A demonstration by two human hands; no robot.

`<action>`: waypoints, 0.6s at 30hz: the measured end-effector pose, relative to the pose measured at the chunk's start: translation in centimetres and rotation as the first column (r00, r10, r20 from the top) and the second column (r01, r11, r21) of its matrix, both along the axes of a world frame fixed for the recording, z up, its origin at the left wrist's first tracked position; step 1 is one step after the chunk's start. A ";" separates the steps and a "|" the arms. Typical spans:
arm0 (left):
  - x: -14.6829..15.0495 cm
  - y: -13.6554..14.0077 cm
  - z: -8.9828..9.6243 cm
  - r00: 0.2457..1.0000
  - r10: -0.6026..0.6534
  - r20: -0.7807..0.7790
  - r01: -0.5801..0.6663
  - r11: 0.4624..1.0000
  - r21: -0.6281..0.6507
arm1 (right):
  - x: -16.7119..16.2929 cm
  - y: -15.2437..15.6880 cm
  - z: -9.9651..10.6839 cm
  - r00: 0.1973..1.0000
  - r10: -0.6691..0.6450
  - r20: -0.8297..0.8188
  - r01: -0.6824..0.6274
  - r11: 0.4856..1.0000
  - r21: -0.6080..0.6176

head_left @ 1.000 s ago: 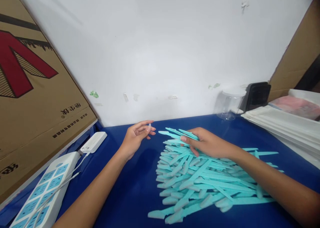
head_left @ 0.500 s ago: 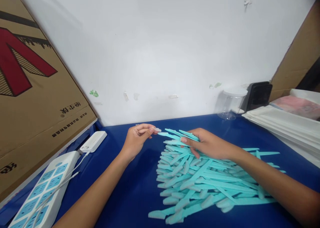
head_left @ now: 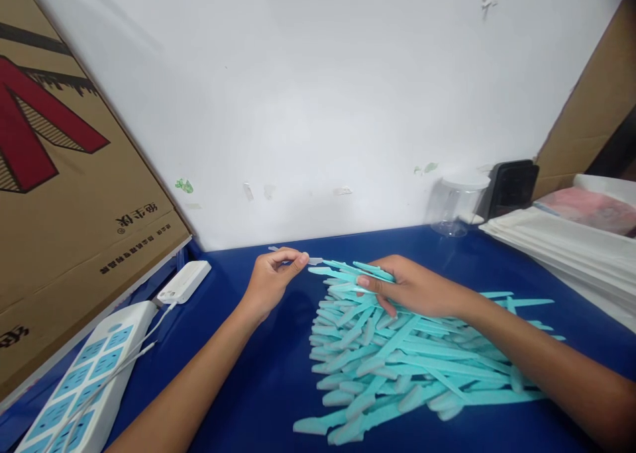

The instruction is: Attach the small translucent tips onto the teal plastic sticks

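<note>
My left hand (head_left: 273,277) pinches a small translucent blade cap (head_left: 315,261) between thumb and forefinger. The cap meets the tip of one teal eyebrow razor in the right hand. Another pale cap piece (head_left: 273,248) pokes out behind the left fingers. My right hand (head_left: 410,284) is closed around several teal eyebrow razors (head_left: 338,274), their blade ends fanned toward the left. Below that hand spreads a big pile of teal eyebrow razors (head_left: 397,360), many with translucent caps over their blade ends.
A white power strip (head_left: 99,373) with cables and a white adapter (head_left: 183,281) lie at left beside a large cardboard box (head_left: 74,241). Behind right stand a lidded clear jar (head_left: 460,204), a black object (head_left: 511,188) and stacked white sheets (head_left: 561,248). A white wall (head_left: 318,108) closes the back.
The cap in my left fingers has come onto the tip of one razor, which now lines up with it. The fanned razors in my right hand have shifted slightly left.
</note>
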State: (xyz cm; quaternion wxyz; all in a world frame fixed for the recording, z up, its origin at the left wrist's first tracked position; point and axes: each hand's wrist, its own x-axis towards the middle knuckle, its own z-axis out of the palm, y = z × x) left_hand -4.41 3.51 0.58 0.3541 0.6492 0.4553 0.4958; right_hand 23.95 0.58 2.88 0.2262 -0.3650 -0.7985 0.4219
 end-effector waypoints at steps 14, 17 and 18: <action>0.5 -0.7 0.2 0.981 -0.175 -0.083 0.182 0.979 0.087 | -0.2 -0.5 0.0 0.997 0.054 0.046 -0.052 0.997 -0.051; 0.9 -1.2 0.1 0.974 -0.214 -0.071 0.218 0.974 0.059 | -0.2 -0.7 0.1 0.997 0.054 0.052 -0.050 0.996 -0.070; 1.1 -1.3 0.1 0.974 -0.218 -0.064 0.221 0.974 0.054 | -0.3 -0.7 0.1 0.997 0.051 0.057 -0.047 0.996 -0.071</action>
